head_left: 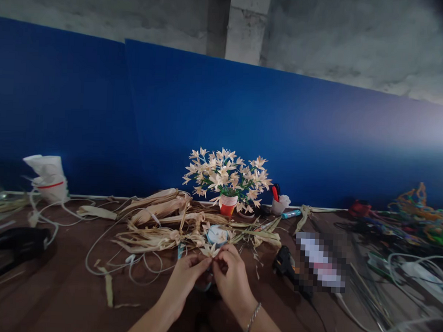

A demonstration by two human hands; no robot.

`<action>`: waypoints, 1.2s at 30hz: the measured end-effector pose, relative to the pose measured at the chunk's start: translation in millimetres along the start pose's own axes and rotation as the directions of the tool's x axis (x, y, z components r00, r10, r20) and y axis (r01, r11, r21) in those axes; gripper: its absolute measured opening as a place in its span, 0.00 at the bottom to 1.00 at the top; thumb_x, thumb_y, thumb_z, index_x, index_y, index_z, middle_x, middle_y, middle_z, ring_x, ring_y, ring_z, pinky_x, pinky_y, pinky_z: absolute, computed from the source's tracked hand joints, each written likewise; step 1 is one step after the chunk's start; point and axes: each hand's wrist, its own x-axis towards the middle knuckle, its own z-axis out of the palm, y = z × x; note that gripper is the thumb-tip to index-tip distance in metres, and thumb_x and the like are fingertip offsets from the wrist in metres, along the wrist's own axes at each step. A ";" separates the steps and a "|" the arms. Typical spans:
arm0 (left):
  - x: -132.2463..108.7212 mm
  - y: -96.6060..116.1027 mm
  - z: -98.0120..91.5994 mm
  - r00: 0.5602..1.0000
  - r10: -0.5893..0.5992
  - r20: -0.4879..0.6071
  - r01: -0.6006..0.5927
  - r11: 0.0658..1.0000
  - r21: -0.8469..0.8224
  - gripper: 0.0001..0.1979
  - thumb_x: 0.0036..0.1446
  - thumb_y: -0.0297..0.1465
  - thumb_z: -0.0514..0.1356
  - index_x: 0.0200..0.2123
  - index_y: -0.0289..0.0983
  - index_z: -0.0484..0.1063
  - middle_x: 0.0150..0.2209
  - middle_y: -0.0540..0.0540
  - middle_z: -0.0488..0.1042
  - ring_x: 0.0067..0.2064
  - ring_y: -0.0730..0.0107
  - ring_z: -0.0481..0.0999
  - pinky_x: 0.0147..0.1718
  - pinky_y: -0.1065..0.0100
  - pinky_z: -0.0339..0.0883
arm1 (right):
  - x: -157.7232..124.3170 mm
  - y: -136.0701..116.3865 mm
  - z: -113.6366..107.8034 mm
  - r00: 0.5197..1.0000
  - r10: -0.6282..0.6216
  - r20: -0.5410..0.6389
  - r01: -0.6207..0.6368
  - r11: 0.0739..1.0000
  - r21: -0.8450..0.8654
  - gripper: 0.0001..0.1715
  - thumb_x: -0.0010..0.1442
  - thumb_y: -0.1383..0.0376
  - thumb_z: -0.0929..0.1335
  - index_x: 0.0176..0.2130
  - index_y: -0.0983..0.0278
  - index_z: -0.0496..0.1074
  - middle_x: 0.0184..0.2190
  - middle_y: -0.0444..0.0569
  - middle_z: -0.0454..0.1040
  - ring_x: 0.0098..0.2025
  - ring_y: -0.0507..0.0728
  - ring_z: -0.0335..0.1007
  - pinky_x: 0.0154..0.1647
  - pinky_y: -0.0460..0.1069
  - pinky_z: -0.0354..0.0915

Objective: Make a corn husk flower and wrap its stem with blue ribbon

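Observation:
Both my hands meet near the front of the brown table, holding a small cream flower (210, 250) that looks made of dried husk. My left hand (187, 274) pinches it from the left with thumb and forefinger. From the other side, my right hand (232, 274) closes its fingertips at the flower's base; a bracelet circles that wrist. Just beyond the flower sits a small blue-rimmed bowl (217, 234) with pale pieces in it. Bundles of dried corn husk (156, 222) lie behind and to the left.
A red-and-white pot (227, 205) of cream flowers stands at the back. Right of my hands lie a black glue gun (285, 261), a pixelated object (322, 263) and long thin rods. Loose white cord (103, 263) loops at left. Blue panels (172, 120) rise behind the table.

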 end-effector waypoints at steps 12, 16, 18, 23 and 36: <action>4.7 -3.4 -5.2 0.972 0.230 -0.054 -0.208 0.942 0.262 0.12 0.43 0.37 0.59 0.21 0.33 0.71 0.17 0.50 0.67 0.20 0.75 0.63 0.19 0.75 0.55 | 0.2 4.4 0.1 0.995 0.099 -0.003 -0.098 0.992 0.078 0.08 0.46 0.75 0.62 0.23 0.64 0.66 0.28 0.46 0.66 0.31 0.52 0.64 0.29 0.44 0.61; 1.4 1.1 -4.1 0.976 0.212 -0.054 -0.194 0.953 0.233 0.11 0.43 0.37 0.59 0.22 0.32 0.70 0.19 0.50 0.68 0.21 0.74 0.64 0.20 0.75 0.56 | 3.1 7.2 0.2 0.973 0.222 0.068 -0.231 0.954 0.192 0.05 0.46 0.72 0.65 0.25 0.65 0.70 0.26 0.47 0.70 0.29 0.52 0.65 0.29 0.45 0.61; 0.5 2.0 -3.5 0.978 0.204 -0.041 -0.192 0.961 0.201 0.12 0.44 0.37 0.59 0.24 0.32 0.70 0.19 0.51 0.68 0.22 0.75 0.64 0.20 0.75 0.56 | 5.1 9.3 0.4 0.936 0.319 0.152 -0.350 0.890 0.293 0.03 0.45 0.68 0.66 0.25 0.66 0.70 0.22 0.45 0.70 0.24 0.51 0.64 0.24 0.44 0.59; -1.0 2.4 -1.8 0.984 0.175 0.035 -0.178 0.973 0.150 0.13 0.46 0.38 0.57 0.23 0.33 0.68 0.15 0.52 0.65 0.19 0.78 0.61 0.19 0.76 0.53 | 7.0 12.0 -4.0 0.709 0.502 0.495 -0.705 0.516 0.487 0.11 0.47 0.61 0.66 0.22 0.67 0.66 0.15 0.41 0.64 0.14 0.45 0.56 0.12 0.41 0.43; -4.7 4.1 1.0 0.991 0.120 0.055 -0.123 0.991 0.055 0.12 0.46 0.39 0.58 0.25 0.34 0.65 0.12 0.54 0.62 0.14 0.83 0.55 0.12 0.79 0.44 | 8.3 16.1 -17.0 0.466 0.253 0.848 -0.853 -0.125 0.506 0.05 0.51 0.68 0.65 0.29 0.70 0.65 0.20 0.40 0.59 0.17 0.41 0.52 0.13 0.36 0.41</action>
